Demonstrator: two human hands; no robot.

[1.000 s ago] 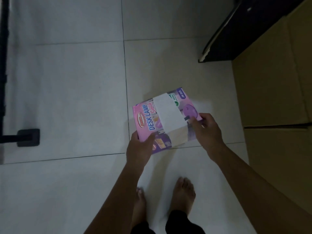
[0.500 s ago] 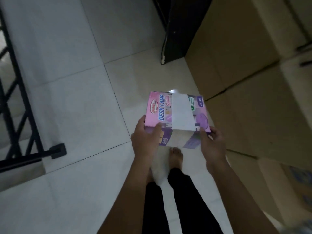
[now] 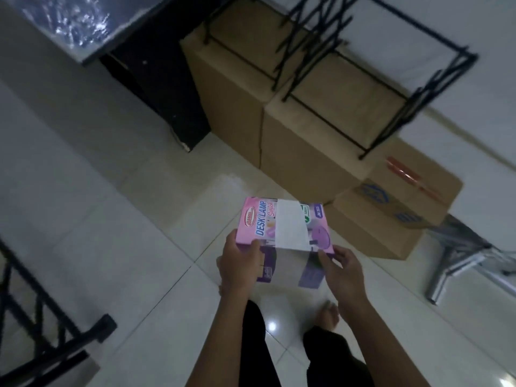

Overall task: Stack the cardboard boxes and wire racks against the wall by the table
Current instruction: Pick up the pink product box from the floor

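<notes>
I carry a pink and purple desk lamp box (image 3: 282, 227) above the floor in both hands. My left hand (image 3: 240, 263) grips its near left corner and my right hand (image 3: 342, 268) holds its near right corner. Ahead, two tall brown cardboard boxes (image 3: 296, 152) stand side by side against the white wall. Black wire racks (image 3: 363, 65) sit on top of them. A lower cardboard box (image 3: 391, 213) with blue print and red tape stands to their right.
A dark table (image 3: 156, 74) with a shiny top is at the upper left beside the tall boxes. A black metal rack (image 3: 42, 344) stands at the lower left. Grey metal legs (image 3: 458, 261) lie on the floor at the right. My bare feet are on white tiles.
The view has lifted and turned right, bringing the wire racks, the lower box and the wall into sight. The lamp box stays held in both hands and is nearer the stack.
</notes>
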